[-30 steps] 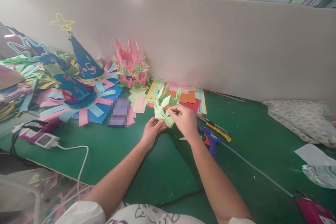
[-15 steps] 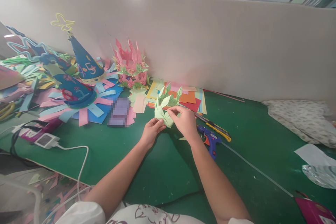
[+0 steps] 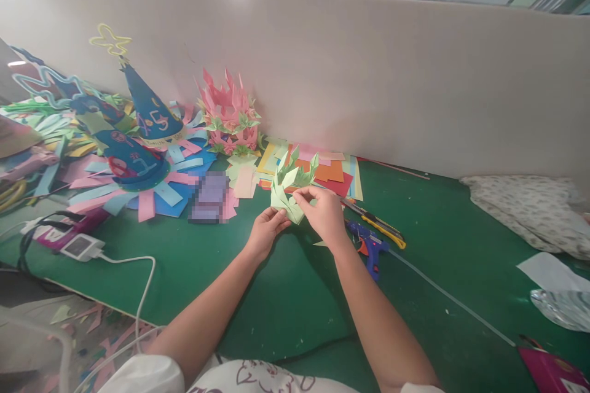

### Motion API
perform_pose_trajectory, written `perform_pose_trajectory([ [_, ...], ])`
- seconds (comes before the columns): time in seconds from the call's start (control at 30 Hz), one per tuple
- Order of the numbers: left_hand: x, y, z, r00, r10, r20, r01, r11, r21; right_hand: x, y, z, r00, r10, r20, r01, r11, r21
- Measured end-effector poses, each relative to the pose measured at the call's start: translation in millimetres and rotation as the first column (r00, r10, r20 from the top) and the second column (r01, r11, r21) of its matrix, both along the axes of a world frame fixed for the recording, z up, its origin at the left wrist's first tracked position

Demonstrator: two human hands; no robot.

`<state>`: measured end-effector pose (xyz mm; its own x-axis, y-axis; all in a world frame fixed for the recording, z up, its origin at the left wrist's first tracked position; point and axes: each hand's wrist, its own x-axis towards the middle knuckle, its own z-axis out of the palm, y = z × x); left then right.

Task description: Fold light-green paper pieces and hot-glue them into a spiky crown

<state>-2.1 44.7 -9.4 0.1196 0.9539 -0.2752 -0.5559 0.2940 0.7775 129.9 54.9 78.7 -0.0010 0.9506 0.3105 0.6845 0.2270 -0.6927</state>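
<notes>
A light green folded paper crown point(image 3: 282, 193) with pointed tips is held up over the green table point(image 3: 286, 295). My left hand point(image 3: 267, 232) is closed on its lower edge, thumb in front. On the right side of the crown, my right hand point(image 3: 322, 212) pinches the paper between thumb and fingertips; whether a small separate piece is in the pinch is too fine to tell. Right beside that hand lie a blue glue gun point(image 3: 371, 245) and a yellow-handled utility knife point(image 3: 385, 230).
Behind the crown lie coloured paper sheets point(image 3: 338, 172). Pink paper crowns point(image 3: 229, 110) are stacked to their left, near blue cone hats point(image 3: 150, 107). A power strip point(image 3: 83, 245) with cables sits at left, patterned cloth point(image 3: 520, 209) at right. A pale partition point(image 3: 369, 73) stands behind; people are beyond.
My hands and the green crown stay almost in place. The person beyond the partition has shifted slightly to the right.
</notes>
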Motion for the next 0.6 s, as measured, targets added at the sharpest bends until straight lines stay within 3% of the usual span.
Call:
perform_pose_trajectory([
  [0.6, 0.1, 0.6, -1.5, 1.0, -0.002, -0.011, 0.002, 1.0, 0.003, -1.4, 0.9, 0.0, 0.999, 0.03, -0.013, -0.03, 1.0, -0.006],
])
